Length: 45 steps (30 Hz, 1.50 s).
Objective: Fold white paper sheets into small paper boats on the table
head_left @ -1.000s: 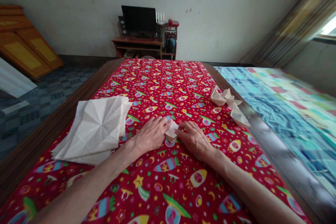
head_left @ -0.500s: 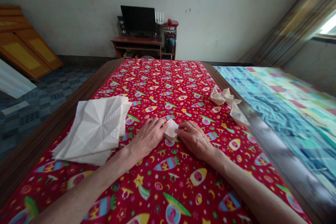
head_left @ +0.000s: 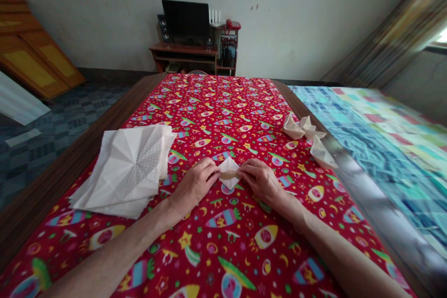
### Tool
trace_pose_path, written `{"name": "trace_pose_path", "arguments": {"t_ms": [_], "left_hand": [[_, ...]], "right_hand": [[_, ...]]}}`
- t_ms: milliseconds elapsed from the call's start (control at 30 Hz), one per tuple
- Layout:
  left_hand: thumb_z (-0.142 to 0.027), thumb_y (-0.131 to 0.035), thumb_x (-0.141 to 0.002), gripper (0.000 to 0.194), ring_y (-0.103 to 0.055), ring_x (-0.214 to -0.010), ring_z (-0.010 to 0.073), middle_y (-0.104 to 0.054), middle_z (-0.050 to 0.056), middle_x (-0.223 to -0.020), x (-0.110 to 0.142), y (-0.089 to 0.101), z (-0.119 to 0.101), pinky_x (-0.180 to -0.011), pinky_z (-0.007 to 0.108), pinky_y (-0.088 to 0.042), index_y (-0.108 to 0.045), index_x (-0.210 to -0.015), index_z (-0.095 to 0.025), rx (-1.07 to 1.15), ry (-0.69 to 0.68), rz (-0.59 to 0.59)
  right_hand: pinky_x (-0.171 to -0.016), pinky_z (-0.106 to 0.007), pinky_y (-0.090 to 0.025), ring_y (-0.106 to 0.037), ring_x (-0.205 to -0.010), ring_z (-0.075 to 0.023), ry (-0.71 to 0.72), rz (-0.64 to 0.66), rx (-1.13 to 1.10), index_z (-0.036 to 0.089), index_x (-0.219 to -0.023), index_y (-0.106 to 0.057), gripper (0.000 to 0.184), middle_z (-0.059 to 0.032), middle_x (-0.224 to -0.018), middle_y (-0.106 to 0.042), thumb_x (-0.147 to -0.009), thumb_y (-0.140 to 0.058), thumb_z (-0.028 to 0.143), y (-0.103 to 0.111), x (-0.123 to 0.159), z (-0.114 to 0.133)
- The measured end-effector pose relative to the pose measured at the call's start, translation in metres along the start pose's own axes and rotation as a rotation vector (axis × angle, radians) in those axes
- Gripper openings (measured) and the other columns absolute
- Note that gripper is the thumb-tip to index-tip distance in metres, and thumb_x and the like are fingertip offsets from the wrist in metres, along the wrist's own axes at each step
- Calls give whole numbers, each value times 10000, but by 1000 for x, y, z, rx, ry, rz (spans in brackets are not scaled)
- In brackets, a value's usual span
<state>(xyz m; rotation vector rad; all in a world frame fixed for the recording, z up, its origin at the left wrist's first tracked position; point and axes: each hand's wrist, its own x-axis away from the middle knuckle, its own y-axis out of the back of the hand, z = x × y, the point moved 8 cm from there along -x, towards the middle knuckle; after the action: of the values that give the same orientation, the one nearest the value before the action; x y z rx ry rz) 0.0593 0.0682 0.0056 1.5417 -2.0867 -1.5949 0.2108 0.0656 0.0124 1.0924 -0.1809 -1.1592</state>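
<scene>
A small folded piece of paper (head_left: pixel 229 167) lies low over the red cloth, diamond-shaped, with a tan strip across its middle. My left hand (head_left: pixel 200 177) pinches its left corner between thumb and fingers. At the opposite corner, my right hand (head_left: pixel 261 179) pinches it the same way. Left of my left hand rests a stack of creased white paper sheets (head_left: pixel 122 167), the top one showing radiating folds and faint print. Folded paper boats (head_left: pixel 321 151) sit together beyond my right hand, near the table's right side.
A red patterned tablecloth (head_left: pixel 223 242) covers the table, whose dark wooden edge (head_left: pixel 108 123) shows on the left. A bed (head_left: pixel 370 139) adjoins the right side. Past the far end stands a desk (head_left: pixel 185 50) with a monitor (head_left: pixel 186 19) and a red telephone (head_left: pixel 232 24).
The paper piece has been spread from a folded shape into a wider diamond, exposing a tan middle strip. My fingers have drawn to its two side corners. The view has tilted slightly.
</scene>
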Motion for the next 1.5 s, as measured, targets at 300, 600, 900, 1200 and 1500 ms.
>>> {"name": "trace_pose_path", "arguments": {"t_ms": [300,600,900,1200,1500], "left_hand": [[-141,-509,-919,75,-569,-811,146,-549,17,-853,1,5,-3,-750,274,-491,-555,-865,-162,5,-23,-14],[-149,-424,-957,145,-559,-879,160,-552,32,-927,3,-2,-7,-774,292,-492,-564,-924,-171,-113,-56,131],[-150,-424,-955,160,-566,-924,165,-570,42,-947,5,-1,-13,-819,297,-491,-582,-948,-174,-172,-107,168],[-144,-417,-956,165,-552,-896,167,-557,45,-911,4,-1,-18,-802,304,-485,-583,-954,-146,-210,-127,242],[-151,-432,-952,159,-570,-931,158,-580,52,-972,6,2,-9,-833,288,-501,-590,-959,-170,-162,-100,109]], "right_hand": [[-699,-275,-458,-584,-784,-159,-45,1,-5,204,-876,-670,142,-51,-861,-642,-909,-535,234,0,1,-3],[-805,-380,-472,-540,-972,-230,140,-36,234,204,-1310,-467,405,-115,-1121,-585,-908,-504,219,3,6,20],[-726,-323,-418,-526,-815,-172,322,57,289,192,-955,-636,192,-59,-923,-639,-944,-445,196,-5,8,36],[-690,-322,-404,-518,-800,-180,326,48,376,205,-1004,-635,180,-63,-896,-629,-925,-473,214,-11,3,41],[-692,-304,-420,-529,-780,-174,161,-14,302,193,-856,-601,140,-57,-842,-620,-923,-494,255,-4,5,29]]}}
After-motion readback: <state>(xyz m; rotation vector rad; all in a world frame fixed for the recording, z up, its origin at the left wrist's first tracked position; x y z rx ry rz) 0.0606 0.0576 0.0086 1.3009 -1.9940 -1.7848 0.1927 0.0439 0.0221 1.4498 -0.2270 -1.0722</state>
